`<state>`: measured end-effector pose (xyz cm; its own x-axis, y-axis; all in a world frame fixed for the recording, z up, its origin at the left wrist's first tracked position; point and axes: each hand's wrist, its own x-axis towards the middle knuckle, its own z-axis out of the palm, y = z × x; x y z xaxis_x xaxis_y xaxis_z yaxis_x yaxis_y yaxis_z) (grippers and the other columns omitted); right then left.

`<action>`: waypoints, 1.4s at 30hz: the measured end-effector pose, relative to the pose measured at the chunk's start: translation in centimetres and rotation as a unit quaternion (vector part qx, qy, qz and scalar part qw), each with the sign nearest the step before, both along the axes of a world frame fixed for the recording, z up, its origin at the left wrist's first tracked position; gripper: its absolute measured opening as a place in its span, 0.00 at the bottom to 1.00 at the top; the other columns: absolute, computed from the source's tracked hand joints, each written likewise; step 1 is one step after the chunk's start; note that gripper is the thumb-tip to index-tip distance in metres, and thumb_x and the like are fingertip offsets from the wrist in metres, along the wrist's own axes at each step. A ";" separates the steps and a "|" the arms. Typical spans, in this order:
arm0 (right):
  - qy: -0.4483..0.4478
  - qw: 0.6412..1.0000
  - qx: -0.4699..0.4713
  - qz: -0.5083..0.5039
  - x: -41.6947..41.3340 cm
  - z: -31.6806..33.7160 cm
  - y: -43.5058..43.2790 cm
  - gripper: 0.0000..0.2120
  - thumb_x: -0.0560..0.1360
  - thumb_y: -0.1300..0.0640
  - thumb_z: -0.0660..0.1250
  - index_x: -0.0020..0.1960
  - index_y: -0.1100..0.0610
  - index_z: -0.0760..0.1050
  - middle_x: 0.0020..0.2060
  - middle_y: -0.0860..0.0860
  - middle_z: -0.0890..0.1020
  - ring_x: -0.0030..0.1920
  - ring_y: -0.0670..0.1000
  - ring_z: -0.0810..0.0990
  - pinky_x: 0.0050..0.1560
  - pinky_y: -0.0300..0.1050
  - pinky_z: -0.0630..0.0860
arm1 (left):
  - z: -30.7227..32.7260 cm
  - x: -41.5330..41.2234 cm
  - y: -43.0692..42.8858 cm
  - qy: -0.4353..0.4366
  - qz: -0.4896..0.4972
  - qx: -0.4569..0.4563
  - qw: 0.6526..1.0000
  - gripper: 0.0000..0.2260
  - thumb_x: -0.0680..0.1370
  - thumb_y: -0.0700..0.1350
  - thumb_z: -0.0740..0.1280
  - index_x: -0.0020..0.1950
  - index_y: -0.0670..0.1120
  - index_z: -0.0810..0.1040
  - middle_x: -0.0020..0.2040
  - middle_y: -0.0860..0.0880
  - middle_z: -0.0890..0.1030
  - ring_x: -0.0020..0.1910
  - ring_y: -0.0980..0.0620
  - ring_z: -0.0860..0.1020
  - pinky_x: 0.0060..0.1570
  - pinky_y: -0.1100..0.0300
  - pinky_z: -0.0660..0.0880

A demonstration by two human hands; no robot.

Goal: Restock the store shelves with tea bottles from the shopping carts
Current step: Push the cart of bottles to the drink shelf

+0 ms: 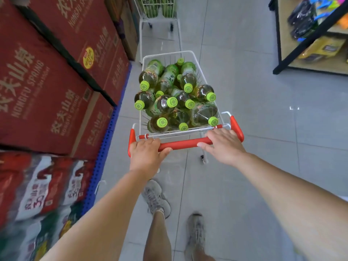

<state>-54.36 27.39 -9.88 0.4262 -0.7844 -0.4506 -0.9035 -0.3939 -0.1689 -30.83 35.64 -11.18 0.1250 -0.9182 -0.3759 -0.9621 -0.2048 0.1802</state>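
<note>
A small white wire shopping cart stands in the aisle right in front of me, piled with several tea bottles that have green caps and green labels. Its red handle bar runs across the near end. My left hand is wrapped around the left part of the bar. My right hand lies over the right part, fingers curled on it. A second white cart with green bottles stands farther up the aisle, partly cut off by the top edge.
Stacked red water cartons on a blue pallet edge line the left side, with shrink-wrapped packs nearer me. A black-framed shelf with goods stands at the upper right. Grey floor tiles stretch between; my feet show below.
</note>
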 end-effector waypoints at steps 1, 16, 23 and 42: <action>0.003 1.000 0.001 -0.001 -1.0 0.0 1.7 0.23 0.77 0.34 0.50 0.58 0.48 0.71 0.54 0.48 0.75 0.60 0.53 0.71 0.60 0.48 0.62 | 0.0 -1.0 1.8 0.004 0.000 -0.001 1.000 0.19 0.79 0.64 0.54 0.49 0.51 0.73 0.53 0.49 0.80 0.57 0.45 0.74 0.58 0.50 0.62; 0.014 0.997 0.018 -0.073 -14.2 0.8 32.0 0.23 0.77 0.34 0.51 0.59 0.49 0.70 0.56 0.47 0.75 0.61 0.51 0.69 0.60 0.46 0.61 | 0.8 -13.6 29.2 0.027 -0.064 0.027 0.997 0.22 0.80 0.65 0.51 0.56 0.50 0.74 0.56 0.50 0.78 0.60 0.45 0.71 0.63 0.51 0.60; 0.017 0.994 0.020 -0.104 -19.6 0.7 46.8 0.22 0.77 0.34 0.52 0.57 0.48 0.71 0.53 0.46 0.74 0.60 0.51 0.69 0.58 0.46 0.60 | 1.1 -18.9 42.5 0.014 -0.091 0.054 0.994 0.22 0.80 0.65 0.50 0.56 0.51 0.73 0.57 0.50 0.76 0.61 0.46 0.71 0.63 0.50 0.61; 0.004 0.988 -0.001 -0.156 -31.7 0.3 85.0 0.24 0.76 0.33 0.51 0.57 0.49 0.71 0.54 0.47 0.74 0.60 0.52 0.70 0.60 0.46 0.61 | 0.7 -30.5 78.1 0.013 -0.146 0.044 0.988 0.21 0.80 0.65 0.50 0.55 0.51 0.72 0.56 0.51 0.76 0.59 0.47 0.70 0.62 0.52 0.60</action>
